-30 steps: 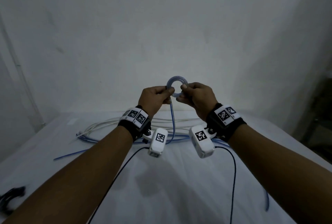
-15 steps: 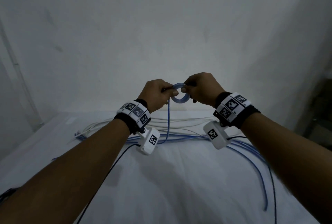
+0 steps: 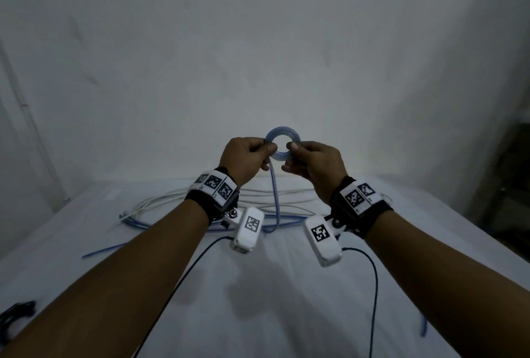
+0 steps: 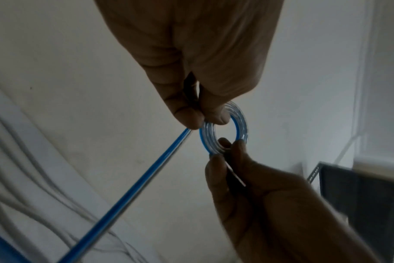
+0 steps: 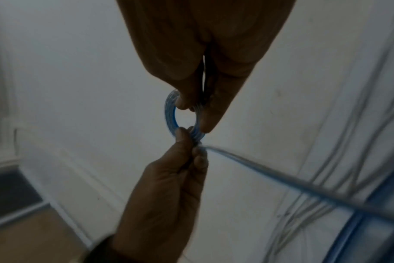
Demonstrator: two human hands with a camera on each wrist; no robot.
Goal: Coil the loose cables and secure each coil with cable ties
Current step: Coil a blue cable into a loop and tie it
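Both hands hold a small blue cable coil (image 3: 282, 147) up in the air above the white counter (image 3: 258, 314). The left hand (image 3: 245, 159) pinches its left rim between thumb and fingers; the right hand (image 3: 312, 164) pinches the right rim. The left wrist view alone shows the tail (image 4: 124, 195) leaving the left grip taut, blue beside clear. Only the head view shows loose white cables (image 3: 160, 202) heaped on the counter behind the wrists.

We see a plain white plaster wall (image 3: 258, 42), dimly lit. White cloth-covered table (image 3: 272, 314) below; dark shelf unit (image 3: 504, 180) far right.
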